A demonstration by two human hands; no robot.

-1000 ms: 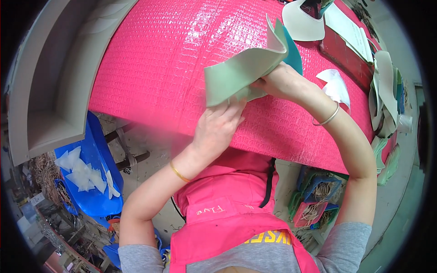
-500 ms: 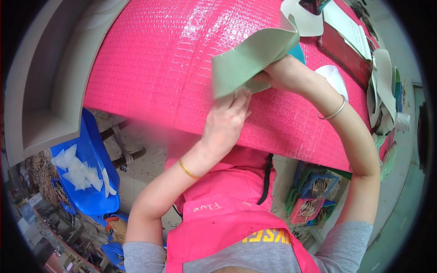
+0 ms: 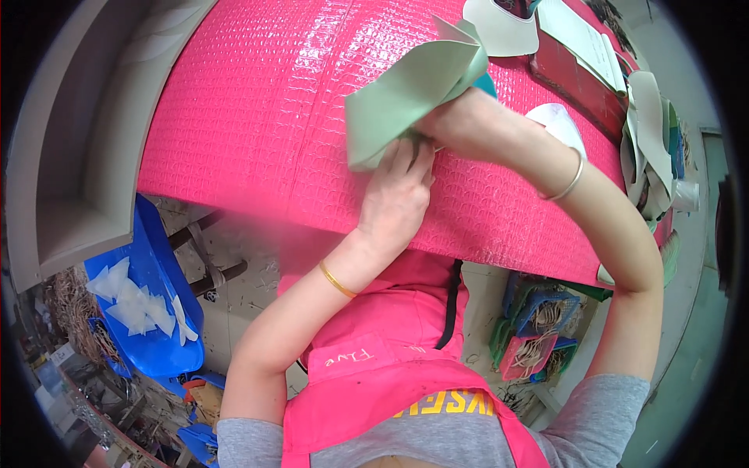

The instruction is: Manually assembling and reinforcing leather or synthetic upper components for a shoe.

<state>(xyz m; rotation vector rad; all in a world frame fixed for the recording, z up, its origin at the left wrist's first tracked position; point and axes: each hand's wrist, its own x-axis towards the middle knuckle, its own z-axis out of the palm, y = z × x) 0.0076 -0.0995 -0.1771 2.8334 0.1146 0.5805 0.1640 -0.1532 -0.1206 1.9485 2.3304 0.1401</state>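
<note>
A pale green flexible sheet, bent into a curved, folded shape, is held just above the pink table cover. My left hand has its fingers curled at the sheet's lower edge. Against its near right side my right hand is closed, with the wrist bent over and the fingertips largely hidden. The two hands nearly meet below the sheet. A small patch of teal shows behind my right hand; what it belongs to is hidden.
The pink textured cover spreads over the table. A grey shelf unit stands left, above a blue bin with white scraps. A red box carries papers at far right, near pale curved sheets. Coloured baskets sit below the table.
The green sheet has shifted slightly left and turned. My right hand has moved left, closer to my left hand, whose fingers are more curled.
</note>
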